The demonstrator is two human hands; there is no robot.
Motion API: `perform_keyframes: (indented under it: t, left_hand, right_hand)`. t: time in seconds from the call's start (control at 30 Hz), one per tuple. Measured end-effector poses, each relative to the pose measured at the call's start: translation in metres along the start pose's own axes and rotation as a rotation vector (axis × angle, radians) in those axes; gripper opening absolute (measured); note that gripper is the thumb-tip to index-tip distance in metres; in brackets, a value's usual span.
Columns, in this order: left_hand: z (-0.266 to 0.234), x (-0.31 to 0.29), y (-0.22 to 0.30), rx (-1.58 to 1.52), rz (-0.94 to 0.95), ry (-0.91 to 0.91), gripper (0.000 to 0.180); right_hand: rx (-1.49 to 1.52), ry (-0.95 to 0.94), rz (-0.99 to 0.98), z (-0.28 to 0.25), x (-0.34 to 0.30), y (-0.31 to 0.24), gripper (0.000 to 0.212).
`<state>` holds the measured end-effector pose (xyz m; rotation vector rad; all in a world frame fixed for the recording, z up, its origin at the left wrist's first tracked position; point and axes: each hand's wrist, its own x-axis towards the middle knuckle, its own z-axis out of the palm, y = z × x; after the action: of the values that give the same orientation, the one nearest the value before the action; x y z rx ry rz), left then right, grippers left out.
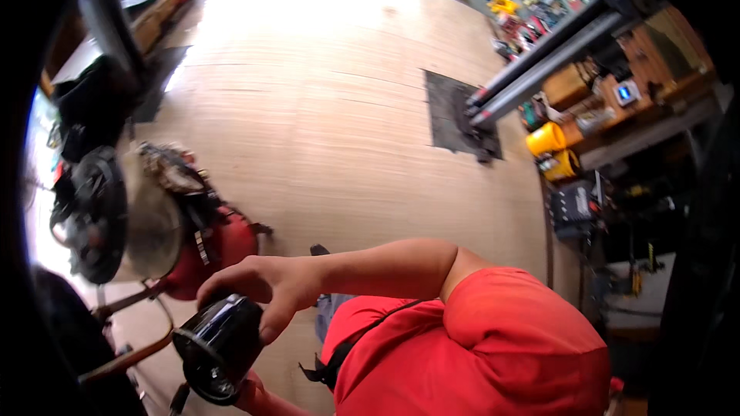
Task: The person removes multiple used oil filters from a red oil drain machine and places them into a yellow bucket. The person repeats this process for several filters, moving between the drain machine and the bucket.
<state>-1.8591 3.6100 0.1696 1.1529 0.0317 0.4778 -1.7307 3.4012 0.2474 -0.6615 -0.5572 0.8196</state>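
Note:
A glossy black cylindrical canister point(223, 337), shaped like an oil filter, is tilted at the lower left, with its rimmed round end facing down. My right hand point(266, 289) is closed around its upper part, the thumb along the near side and the fingers over the top and far side. At its lower right side, my left hand point(253, 394) is against the canister, its fingers mostly hidden behind it. Bright glints show inside the rim, but I cannot make out what they come from.
Left of my hands stand a red tank point(220, 250) and a black round-ended machine point(100, 216), with a brown curved bar point(127, 360) below. Two grey posts point(532, 62) rise from a dark floor plate point(451, 112). A workbench point(640, 112) with yellow containers point(547, 139) lines the right.

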Motion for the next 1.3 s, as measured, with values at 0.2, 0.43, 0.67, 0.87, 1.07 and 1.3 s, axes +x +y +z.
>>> perform_keyframes:
  t: [0.2,0.43,0.67,0.87,1.07,1.3]
  left_hand:
    - [0.034,-0.018,-0.12,0.432,-0.216,-0.457,0.067]
    - [0.262,-0.058,-0.206,-0.06,-0.442,-0.717,0.022]
    - [0.454,-0.13,-0.303,-0.257,-0.664,-0.904,0.024]
    - [0.574,-0.182,-0.364,-0.212,-0.969,-1.225,0.031]
    - [0.701,-0.261,-0.42,0.011,-0.986,-1.545,0.085]
    - [0.919,-0.41,-0.446,-0.188,-1.15,-1.91,0.079]
  right_hand:
    - [0.09,0.319,-0.054,-0.071,-0.142,-0.011,0.087]
    - [0.177,0.487,-0.234,-0.151,-0.332,-0.057,0.089]
    - [0.185,0.684,-0.403,-0.197,-0.532,-0.124,0.087]
    - [0.199,0.912,-0.641,-0.202,-0.672,-0.148,0.085]
    - [0.232,1.111,-0.877,-0.205,-0.806,-0.165,0.088]
    - [0.134,1.374,-1.062,-0.169,-0.982,-0.203,0.083]
